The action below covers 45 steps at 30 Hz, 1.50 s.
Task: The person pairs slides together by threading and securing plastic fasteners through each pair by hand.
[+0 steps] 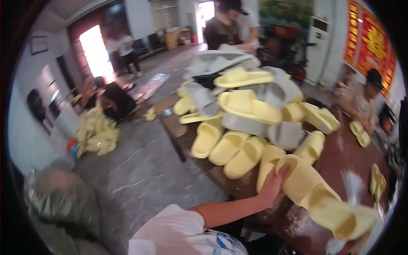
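My left hand point(274, 187) is closed on the toe end of a yellow slipper point(304, 180), thumb on the near side. A second yellow slipper point(340, 216) meets it end to end at the lower right. At that slipper's lower edge shows a blurred bit of my right hand point(360, 245), gripping it; most of its fingers are hidden. Just beyond my left hand, several yellow slippers point(236, 146) line the edge of a large heap, with grey slippers point(204, 100) mixed in and stacked on top.
The heap covers much of the brown table point(335, 159). On its right lie a pair of yellow slippers point(377, 182) and clear plastic bags point(352, 187). A co-worker point(361, 102) handles slippers at the right; others stand behind. Floor left holds a yellow slipper pile point(97, 131) and a stuffed sack point(63, 204).
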{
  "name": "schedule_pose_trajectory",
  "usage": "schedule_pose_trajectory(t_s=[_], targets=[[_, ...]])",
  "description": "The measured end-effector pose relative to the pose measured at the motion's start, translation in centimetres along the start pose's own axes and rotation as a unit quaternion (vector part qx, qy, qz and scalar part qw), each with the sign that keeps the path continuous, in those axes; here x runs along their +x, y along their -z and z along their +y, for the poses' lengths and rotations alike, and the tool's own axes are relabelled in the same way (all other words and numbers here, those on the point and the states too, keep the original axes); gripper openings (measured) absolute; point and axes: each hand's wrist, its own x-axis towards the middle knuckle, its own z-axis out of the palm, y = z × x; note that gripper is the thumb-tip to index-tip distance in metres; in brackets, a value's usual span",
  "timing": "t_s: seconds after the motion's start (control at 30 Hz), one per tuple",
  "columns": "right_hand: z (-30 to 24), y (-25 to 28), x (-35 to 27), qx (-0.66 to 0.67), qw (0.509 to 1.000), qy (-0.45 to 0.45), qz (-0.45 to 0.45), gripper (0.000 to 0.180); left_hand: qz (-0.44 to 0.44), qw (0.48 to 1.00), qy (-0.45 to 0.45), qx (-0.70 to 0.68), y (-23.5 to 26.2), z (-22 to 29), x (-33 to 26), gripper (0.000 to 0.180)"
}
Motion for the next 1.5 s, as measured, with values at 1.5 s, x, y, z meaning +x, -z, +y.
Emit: schedule_pose_trajectory(t_s=[1.5], targets=[[-11.1,-15.0,-23.4,-0.578,0.783,0.027,0.230,0.019,-0.414,0.666,-0.232,0.576,-2.5,-2.4,-1.0,0.047]])
